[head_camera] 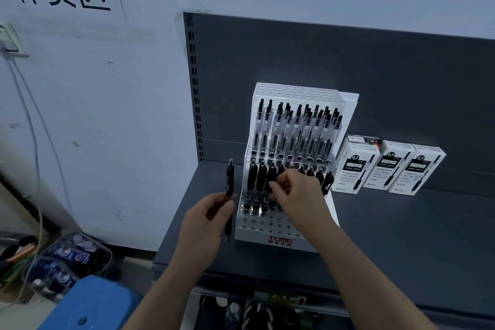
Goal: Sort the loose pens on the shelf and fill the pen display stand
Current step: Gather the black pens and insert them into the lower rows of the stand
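A: Entry: stand (267, 234) sits near the left edge of the shelf (401, 249), logo facing the front edge. Hands?

B: Left hand (206, 222) grips a pen (229, 182) by its lower barrel, upright and tip down, just off the stand's left side. My reading is that it is parked there as the next one in, out of the working hand's way.

A: And the right hand (297, 190)?

B: It is over the lower tier, fingers curled round a second pen (272, 178) in the row of black pens (254, 177). It is probably seating that pen. The hand hides the hole, so I cannot confirm it.

A: Why tip down?

B: Every pen in the stand points tip down, clip end up. Holding it that way should mean no turning before it is inserted.

A: Sorting scheme?

B: Clear pens (294, 126) stand in the upper tier and black ones below, so one kind per tier. The front holes (267, 222) hold nothing, so I judge the filling unfinished.

A: Supply?

B: Boxes (388, 169) stand along the back edge, to the right of the stand. The nearest is just beside it. They are likely refill stock, kept within the right hand's reach. I cannot tell whether they are opened.
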The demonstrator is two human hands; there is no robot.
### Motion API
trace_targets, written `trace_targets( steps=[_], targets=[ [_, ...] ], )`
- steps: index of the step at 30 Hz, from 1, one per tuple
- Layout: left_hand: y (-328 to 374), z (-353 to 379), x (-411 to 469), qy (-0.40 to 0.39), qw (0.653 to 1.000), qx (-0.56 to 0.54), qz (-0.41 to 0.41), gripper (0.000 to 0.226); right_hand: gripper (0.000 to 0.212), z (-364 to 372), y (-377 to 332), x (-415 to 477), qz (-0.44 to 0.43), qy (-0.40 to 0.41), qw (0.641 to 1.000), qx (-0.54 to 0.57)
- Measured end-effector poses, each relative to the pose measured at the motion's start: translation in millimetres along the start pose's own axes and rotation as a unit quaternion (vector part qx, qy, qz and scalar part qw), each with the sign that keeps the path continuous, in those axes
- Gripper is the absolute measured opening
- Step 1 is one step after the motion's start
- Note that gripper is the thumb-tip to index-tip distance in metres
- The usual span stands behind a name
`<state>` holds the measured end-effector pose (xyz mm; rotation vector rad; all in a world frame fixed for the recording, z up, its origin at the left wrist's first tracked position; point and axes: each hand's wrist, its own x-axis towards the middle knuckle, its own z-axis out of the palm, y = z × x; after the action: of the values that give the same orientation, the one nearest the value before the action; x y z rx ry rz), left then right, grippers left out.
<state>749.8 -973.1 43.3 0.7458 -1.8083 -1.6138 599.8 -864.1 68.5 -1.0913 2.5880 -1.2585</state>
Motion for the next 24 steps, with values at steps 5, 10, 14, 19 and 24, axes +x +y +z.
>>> trace_targets(
  steps=[5,10,14,19,24],
  targets=[
    [0.8,6.1,-2.0,-0.013,0.999,0.031,0.008,0.016,0.016,-11.3,-4.3,-8.5,0.007,-0.004,1.000,0.018],
    [2.3,20.4,-5.0,-0.057,0.996,0.064,0.018,0.016,0.002,-20.4,-26.5,-22.8,-0.013,-0.099,0.980,0.169],
    [6.8,28.9,-8.7,-0.065,0.993,0.088,0.045,0.021,0.006,-25.1,-26.2,-24.8,-0.012,-0.097,0.982,0.160],
    [6.3,29.7,-7.0,-0.044,0.983,0.155,0.083,0.015,0.011,-37.8,-18.4,-23.2,0.006,-0.083,0.989,0.121],
    [-1.1,12.2,3.8,0.004,0.897,0.385,0.216,0.027,0.021,-66.9,-12.2,-11.6,0.011,0.027,0.999,0.034]
  ],
)
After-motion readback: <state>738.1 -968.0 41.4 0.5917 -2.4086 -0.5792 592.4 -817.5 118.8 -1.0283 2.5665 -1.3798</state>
